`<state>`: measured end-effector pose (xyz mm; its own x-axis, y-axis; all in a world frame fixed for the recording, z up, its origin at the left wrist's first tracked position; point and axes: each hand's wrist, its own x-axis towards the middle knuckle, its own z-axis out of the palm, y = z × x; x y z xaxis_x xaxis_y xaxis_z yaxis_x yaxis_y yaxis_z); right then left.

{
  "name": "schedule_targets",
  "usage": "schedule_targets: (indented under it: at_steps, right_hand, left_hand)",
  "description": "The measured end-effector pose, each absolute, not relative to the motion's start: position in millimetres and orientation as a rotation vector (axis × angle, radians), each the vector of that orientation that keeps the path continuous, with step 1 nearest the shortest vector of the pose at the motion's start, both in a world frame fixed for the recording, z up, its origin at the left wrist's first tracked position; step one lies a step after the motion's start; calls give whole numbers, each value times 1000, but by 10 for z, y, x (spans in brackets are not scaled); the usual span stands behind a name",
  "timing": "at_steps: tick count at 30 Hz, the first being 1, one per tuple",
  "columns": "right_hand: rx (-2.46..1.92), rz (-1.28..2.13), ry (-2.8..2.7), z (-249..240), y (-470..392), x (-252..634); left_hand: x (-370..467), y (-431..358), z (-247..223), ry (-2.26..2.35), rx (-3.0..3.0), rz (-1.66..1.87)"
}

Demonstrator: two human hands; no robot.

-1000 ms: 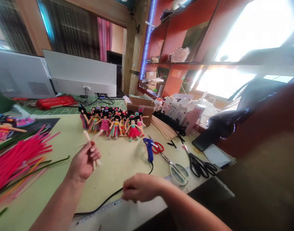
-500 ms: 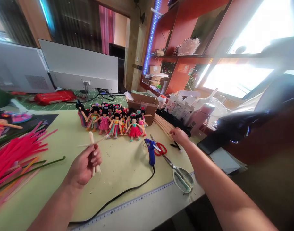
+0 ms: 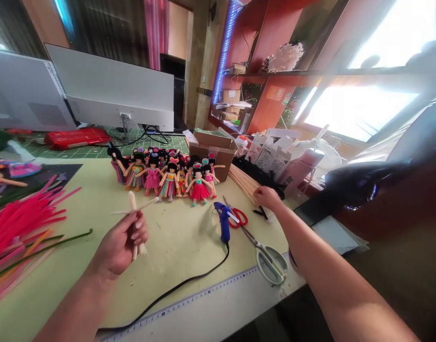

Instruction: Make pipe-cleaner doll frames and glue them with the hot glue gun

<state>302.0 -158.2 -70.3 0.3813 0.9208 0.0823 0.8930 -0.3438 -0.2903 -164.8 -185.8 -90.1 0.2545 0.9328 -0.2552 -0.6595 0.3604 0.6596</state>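
Observation:
My left hand [image 3: 122,243] is closed around a small cream-coloured doll body [image 3: 132,202] of pipe cleaners, its thin arms sticking out to both sides and its legs showing below my fingers. At the right, my right hand [image 3: 268,197] has its fingertips pinched together at the near end of a bundle of cream pipe cleaners [image 3: 242,179]. How many strands are between those fingers is hidden. Just left of that hand lie red-handled scissors [image 3: 242,217] and a blue glue gun [image 3: 223,223]. Larger white-handled scissors [image 3: 271,266] lie nearer to me.
Several finished dolls [image 3: 168,178] stand in a group before a cardboard box [image 3: 218,147]. Pink pipe cleaners [image 3: 21,223] are heaped at the left. The glue gun's black cord [image 3: 182,284] crosses the table near a ruler strip [image 3: 203,294]. Monitors [image 3: 121,85] stand behind.
The view has shifted slightly. My left hand still grips the doll body, and my right hand stays at the cream bundle with its fingers pinched.

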Motion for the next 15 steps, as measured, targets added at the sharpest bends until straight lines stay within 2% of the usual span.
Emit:
schedule_targets:
  at_steps: [7,15]
  right_hand:
    - [-2030,228,-1391,-49,-1458,2844]
    - [-1859,47,-1502,848,-502,2187]
  left_hand:
    - [-1599,-1854,-963,675,463,1139]
    - [-1563,-1859,-1027,725,380,1133]
